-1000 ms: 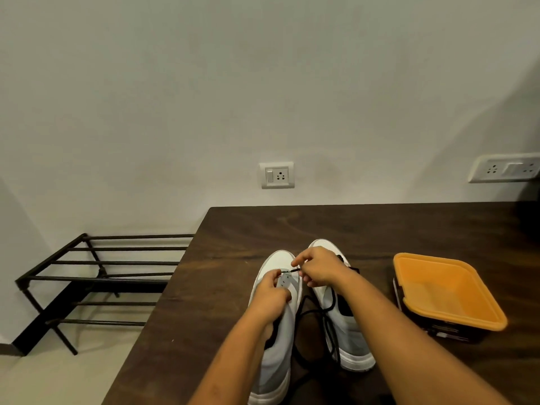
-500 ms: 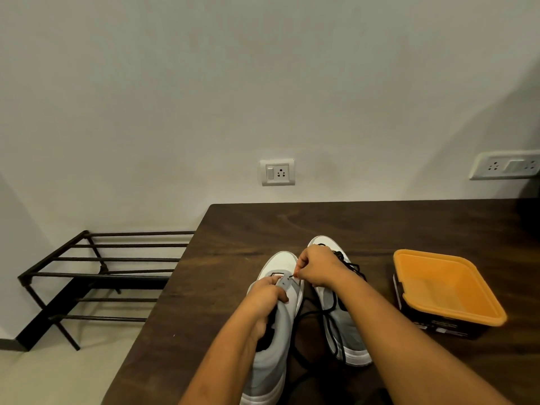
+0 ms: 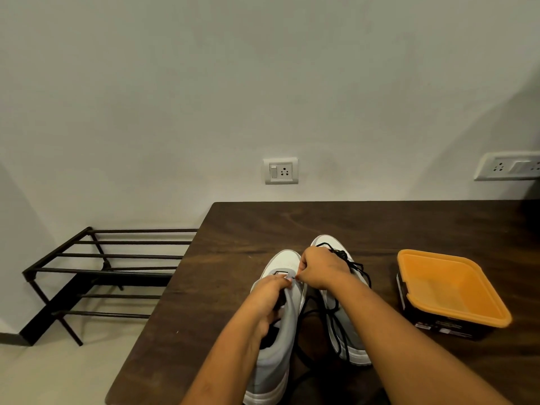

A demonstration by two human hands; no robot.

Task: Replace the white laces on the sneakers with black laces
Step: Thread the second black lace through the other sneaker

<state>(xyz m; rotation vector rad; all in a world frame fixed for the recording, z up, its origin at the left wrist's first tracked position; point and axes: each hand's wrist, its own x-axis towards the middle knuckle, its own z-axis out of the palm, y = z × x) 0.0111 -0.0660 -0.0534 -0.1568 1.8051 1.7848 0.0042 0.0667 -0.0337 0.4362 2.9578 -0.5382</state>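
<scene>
Two white and grey sneakers stand side by side on the dark wooden table (image 3: 242,229), toes toward the wall. My left hand (image 3: 270,296) grips the upper of the left sneaker (image 3: 280,343) near its front eyelets. My right hand (image 3: 320,268) pinches the tip of a black lace (image 3: 336,314) at the left sneaker's eyelets. That lace trails in loops between the shoes. The right sneaker (image 3: 347,331) carries black lace (image 3: 350,263), partly hidden behind my right hand. No white lace is in sight.
An orange-rimmed black tub (image 3: 450,290) stands on the table right of the shoes. A black metal shoe rack (image 3: 99,270) stands on the floor left of the table. Two wall sockets (image 3: 280,170) sit above the table's far edge.
My left hand slid back along the left sneaker, which has tilted slightly toward me. My right hand stayed at the eyelets, pinching the lace tip.
</scene>
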